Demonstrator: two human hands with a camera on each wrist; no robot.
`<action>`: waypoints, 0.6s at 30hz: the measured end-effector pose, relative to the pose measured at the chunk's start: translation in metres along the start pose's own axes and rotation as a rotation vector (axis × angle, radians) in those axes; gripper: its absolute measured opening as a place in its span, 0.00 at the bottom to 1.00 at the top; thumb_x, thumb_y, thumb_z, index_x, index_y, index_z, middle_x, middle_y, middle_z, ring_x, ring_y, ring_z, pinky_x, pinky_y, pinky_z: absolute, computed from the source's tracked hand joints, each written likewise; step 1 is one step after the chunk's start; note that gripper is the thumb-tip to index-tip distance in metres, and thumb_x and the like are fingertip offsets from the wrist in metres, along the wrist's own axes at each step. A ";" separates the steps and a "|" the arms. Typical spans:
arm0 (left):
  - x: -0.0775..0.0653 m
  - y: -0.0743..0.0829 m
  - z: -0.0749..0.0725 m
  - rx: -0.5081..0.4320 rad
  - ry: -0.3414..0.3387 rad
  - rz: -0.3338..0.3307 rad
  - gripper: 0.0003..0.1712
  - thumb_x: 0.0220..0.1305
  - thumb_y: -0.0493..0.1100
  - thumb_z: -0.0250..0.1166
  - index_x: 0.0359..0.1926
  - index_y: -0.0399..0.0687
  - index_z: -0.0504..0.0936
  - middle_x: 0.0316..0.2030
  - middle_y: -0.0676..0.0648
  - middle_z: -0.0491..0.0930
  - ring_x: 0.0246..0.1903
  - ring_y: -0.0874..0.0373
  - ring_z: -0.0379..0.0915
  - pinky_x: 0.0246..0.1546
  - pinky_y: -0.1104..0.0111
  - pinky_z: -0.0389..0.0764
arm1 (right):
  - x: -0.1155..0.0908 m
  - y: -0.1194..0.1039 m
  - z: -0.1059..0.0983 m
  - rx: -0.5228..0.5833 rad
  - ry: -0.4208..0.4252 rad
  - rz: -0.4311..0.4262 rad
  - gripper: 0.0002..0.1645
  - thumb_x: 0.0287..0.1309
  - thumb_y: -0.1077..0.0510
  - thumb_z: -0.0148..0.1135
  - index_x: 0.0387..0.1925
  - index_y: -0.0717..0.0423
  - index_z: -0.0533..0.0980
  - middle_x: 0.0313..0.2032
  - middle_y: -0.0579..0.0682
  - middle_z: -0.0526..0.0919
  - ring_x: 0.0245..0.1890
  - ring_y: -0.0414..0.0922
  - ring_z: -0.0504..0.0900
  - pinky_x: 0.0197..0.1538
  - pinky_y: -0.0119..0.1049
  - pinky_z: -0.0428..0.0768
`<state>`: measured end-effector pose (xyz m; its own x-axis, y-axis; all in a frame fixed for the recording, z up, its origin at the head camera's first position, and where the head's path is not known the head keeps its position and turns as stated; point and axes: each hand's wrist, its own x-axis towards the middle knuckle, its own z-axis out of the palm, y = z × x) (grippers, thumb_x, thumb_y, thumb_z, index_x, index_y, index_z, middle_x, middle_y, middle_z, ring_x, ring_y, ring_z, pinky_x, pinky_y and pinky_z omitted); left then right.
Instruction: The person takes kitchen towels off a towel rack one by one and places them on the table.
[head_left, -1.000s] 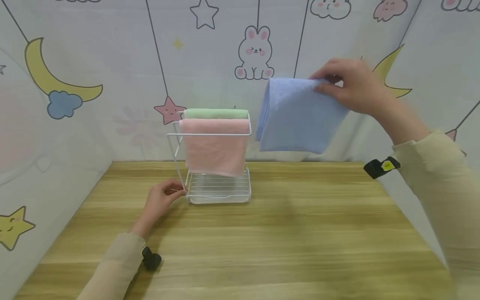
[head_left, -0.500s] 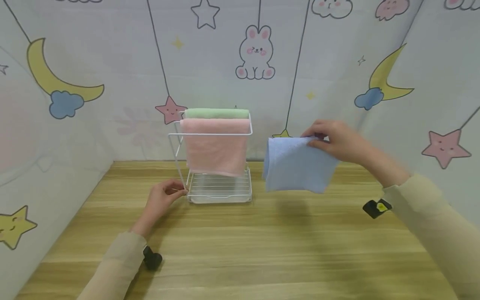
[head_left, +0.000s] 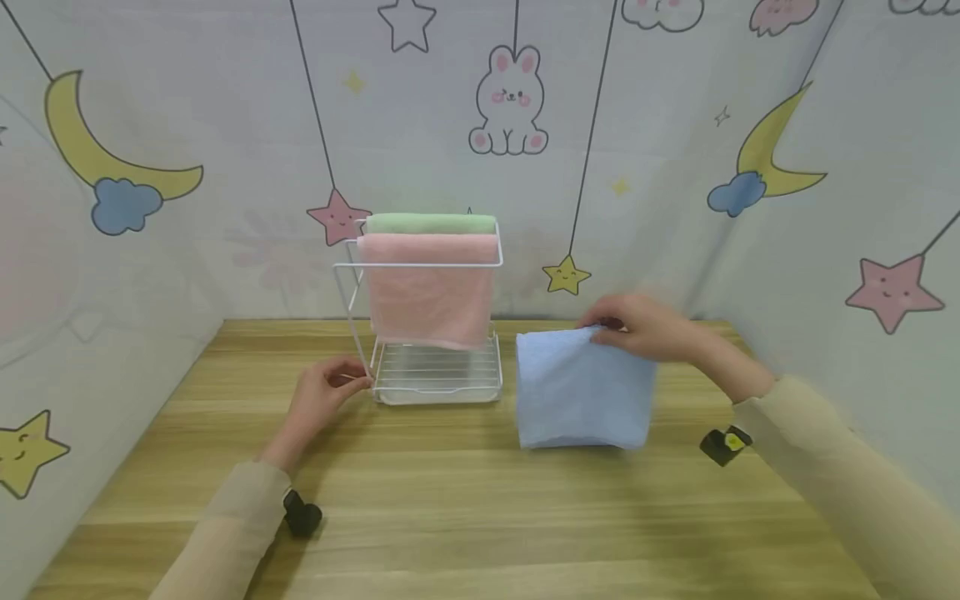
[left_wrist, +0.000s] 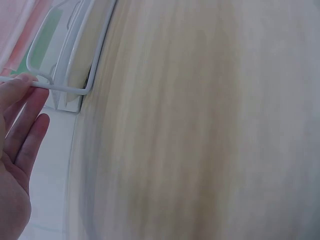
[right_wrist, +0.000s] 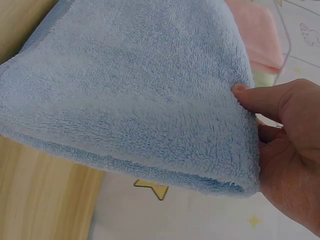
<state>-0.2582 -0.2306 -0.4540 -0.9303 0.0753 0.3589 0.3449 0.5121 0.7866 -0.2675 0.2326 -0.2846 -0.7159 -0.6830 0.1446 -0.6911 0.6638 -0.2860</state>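
Observation:
My right hand (head_left: 645,329) pinches the top edge of a folded light-blue towel (head_left: 585,392), which hangs down to the right of the rack. In the right wrist view the thumb lies on one face of the blue towel (right_wrist: 140,90) and the other fingers go behind it. My left hand (head_left: 326,400) pinches the lower left wire of a white rack (head_left: 437,391), and the left wrist view shows thumb and forefinger on that wire (left_wrist: 65,88). A pink towel (head_left: 431,292) hangs over a rack bar, with a green towel (head_left: 431,223) on the bar behind it.
The rack stands on a wood-grain table (head_left: 465,500), near its back edge. A white wall cloth (head_left: 420,133) with printed stars, moons and a bunny rises behind and at both sides. A wire shelf with a pale tray (head_left: 437,362) forms the rack's base.
My right hand has come down and a little left with the blue towel, from high before the wall cloth to low over the table. My left hand stays on the rack.

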 end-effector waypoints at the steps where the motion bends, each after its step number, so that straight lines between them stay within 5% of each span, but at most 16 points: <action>1: 0.000 0.000 0.000 0.005 -0.001 -0.001 0.08 0.58 0.36 0.72 0.38 0.37 0.84 0.36 0.36 0.87 0.28 0.76 0.78 0.33 0.80 0.80 | 0.005 0.005 0.006 0.005 -0.010 0.009 0.11 0.64 0.64 0.61 0.47 0.57 0.82 0.46 0.52 0.87 0.44 0.47 0.83 0.48 0.45 0.82; 18: 0.000 0.000 -0.002 -0.001 -0.018 -0.017 0.09 0.59 0.38 0.72 0.39 0.39 0.84 0.37 0.37 0.87 0.29 0.72 0.81 0.34 0.78 0.80 | 0.074 0.066 0.051 0.086 0.064 0.031 0.15 0.61 0.70 0.61 0.49 0.66 0.81 0.47 0.61 0.86 0.47 0.56 0.83 0.52 0.51 0.82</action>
<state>-0.2580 -0.2320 -0.4529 -0.9382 0.0816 0.3364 0.3290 0.5123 0.7933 -0.3611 0.2106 -0.3410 -0.7438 -0.6397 0.1938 -0.6592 0.6541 -0.3709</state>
